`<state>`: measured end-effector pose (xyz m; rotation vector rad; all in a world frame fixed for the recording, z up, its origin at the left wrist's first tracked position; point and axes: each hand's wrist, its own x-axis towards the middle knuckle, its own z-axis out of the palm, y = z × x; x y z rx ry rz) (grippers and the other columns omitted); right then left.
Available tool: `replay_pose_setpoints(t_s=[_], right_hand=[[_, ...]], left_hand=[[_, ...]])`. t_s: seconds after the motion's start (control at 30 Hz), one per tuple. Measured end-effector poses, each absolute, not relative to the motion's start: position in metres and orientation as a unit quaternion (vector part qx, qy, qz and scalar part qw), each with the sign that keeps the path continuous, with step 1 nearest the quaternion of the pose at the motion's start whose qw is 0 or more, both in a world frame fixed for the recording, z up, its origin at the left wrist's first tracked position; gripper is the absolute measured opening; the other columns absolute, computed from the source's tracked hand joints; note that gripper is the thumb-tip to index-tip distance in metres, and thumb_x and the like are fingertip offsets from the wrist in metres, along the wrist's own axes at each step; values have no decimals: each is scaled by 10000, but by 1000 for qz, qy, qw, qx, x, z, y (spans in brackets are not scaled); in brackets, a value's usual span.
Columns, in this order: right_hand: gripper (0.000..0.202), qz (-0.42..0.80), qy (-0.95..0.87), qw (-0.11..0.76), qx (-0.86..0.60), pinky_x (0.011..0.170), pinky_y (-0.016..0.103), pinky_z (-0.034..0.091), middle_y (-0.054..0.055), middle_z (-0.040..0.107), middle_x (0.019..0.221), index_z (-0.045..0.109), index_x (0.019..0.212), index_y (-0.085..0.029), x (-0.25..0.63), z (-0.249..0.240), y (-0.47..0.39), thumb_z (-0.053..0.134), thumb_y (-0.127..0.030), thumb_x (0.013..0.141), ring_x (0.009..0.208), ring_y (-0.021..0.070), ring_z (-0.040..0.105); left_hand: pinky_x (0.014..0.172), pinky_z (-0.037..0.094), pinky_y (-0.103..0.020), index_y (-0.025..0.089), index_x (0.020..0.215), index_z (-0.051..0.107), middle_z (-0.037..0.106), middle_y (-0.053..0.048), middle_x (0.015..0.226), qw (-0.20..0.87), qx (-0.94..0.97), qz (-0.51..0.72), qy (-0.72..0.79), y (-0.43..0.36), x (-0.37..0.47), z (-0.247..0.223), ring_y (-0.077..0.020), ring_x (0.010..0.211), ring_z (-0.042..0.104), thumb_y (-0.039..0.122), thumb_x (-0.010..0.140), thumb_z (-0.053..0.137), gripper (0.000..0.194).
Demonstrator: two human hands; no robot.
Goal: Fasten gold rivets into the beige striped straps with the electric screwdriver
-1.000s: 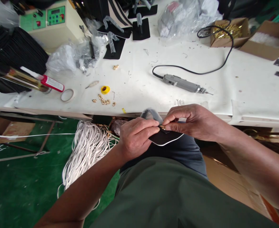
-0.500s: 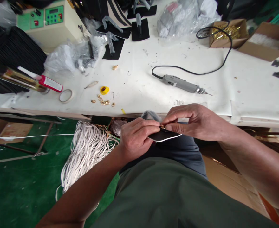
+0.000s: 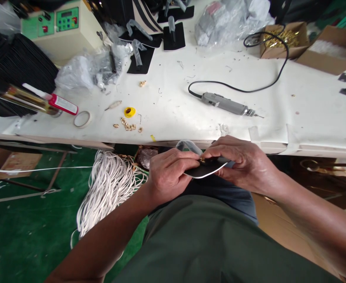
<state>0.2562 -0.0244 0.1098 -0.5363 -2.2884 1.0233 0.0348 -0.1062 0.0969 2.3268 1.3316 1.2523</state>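
Note:
Between my hands, just off the table's front edge, is a black flat panel (image 3: 201,171) with a white edge. My left hand (image 3: 170,169) is closed on its left side, fingers over the top. My right hand (image 3: 238,163) grips the right side, thumb below and fingers above. A small gold metal fitting (image 3: 202,160) sits on the panel at my fingertips; its exact shape is too small to make out. A loop of clear plastic wrap (image 3: 187,145) rises behind the panel.
On the table (image 3: 167,114) lie a grey electric screwdriver (image 3: 226,104), several gold fittings (image 3: 128,125), a yellow tape roll (image 3: 129,112) and an awl (image 3: 113,105). Similar black panels (image 3: 142,63) lie farther back. Cardboard boxes (image 3: 283,39) stand back right. White cord (image 3: 105,188) hangs below left.
My right hand has shifted from pinching at the gold fitting to gripping the panel's right side, its thumb now underneath. The panel has tilted slightly. My left hand stays nearly in place.

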Motion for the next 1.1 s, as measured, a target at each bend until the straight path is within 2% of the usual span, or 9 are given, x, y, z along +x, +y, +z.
replay_pose_setpoints(t_s=[0.17, 0.3, 0.4, 0.47, 0.5, 0.67, 0.8, 0.93, 1.1], right_hand=[[154, 381, -856, 282, -204, 833, 315, 513, 70, 758, 975, 730, 1080, -196, 257, 101, -24, 690, -164, 934, 905, 200, 706], [115, 480, -804, 221, -273, 742, 280, 486, 41, 718, 951, 731, 1024, -197, 256, 90, -17, 675, -280, 968, 851, 175, 663], [252, 564, -738, 155, -336, 550, 256, 369, -37, 567, 702, 642, 809, -191, 255, 81, -1, 726, -402, 919, 619, 118, 510], [375, 599, -708, 102, -360, 494, 261, 274, -72, 416, 596, 555, 711, -198, 255, 77, 13, 732, -474, 892, 541, 96, 376], [400, 608, -701, 78, -365, 492, 263, 258, -76, 384, 585, 540, 693, -198, 254, 75, 20, 723, -497, 885, 536, 94, 350], [346, 607, -698, 26, -380, 529, 269, 311, -54, 466, 616, 630, 723, -183, 246, 69, 51, 703, -499, 843, 579, 113, 409], [356, 576, -705, 18, -413, 513, 279, 296, -52, 439, 574, 572, 661, -194, 235, 66, 67, 678, -483, 840, 545, 113, 395], [363, 525, -726, 10, -444, 484, 281, 276, -53, 391, 540, 497, 610, -212, 225, 64, 75, 657, -440, 843, 512, 111, 366], [262, 500, -735, 5, -457, 493, 280, 316, -33, 493, 553, 604, 685, -201, 219, 63, 69, 611, -386, 870, 514, 128, 452]], left_hand=[[873, 593, -276, 222, 978, 697, 809, -33, 1015, 129, 769, 406, 477, -108, 37, 93, -154, 916, 763, 50, 853, 719, 214], [796, 570, -266, 201, 949, 728, 799, -24, 908, 213, 710, 351, 573, -97, 37, 90, -168, 839, 747, 143, 864, 720, 103], [670, 537, -249, 189, 925, 740, 776, -8, 832, 325, 641, 296, 629, -79, 37, 86, -168, 745, 715, 221, 854, 706, 84], [634, 526, -243, 180, 913, 741, 770, -8, 823, 405, 595, 289, 632, -66, 36, 82, -174, 736, 707, 256, 840, 702, 112], [634, 528, -246, 175, 914, 743, 772, -12, 832, 436, 572, 288, 632, -59, 36, 79, -182, 747, 711, 265, 824, 709, 132], [661, 552, -278, 168, 927, 757, 786, -32, 871, 512, 479, 290, 652, -32, 35, 62, -223, 801, 735, 240, 728, 750, 211], [644, 551, -284, 180, 915, 748, 787, -24, 868, 529, 454, 293, 654, -12, 31, 53, -223, 789, 737, 214, 693, 768, 225], [640, 550, -292, 187, 892, 741, 781, -12, 856, 495, 481, 274, 670, 5, 28, 49, -215, 769, 731, 188, 669, 795, 230], [719, 567, -327, 206, 930, 714, 761, -14, 880, 392, 578, 242, 674, 5, 31, 47, -229, 835, 722, 207, 710, 794, 234]])
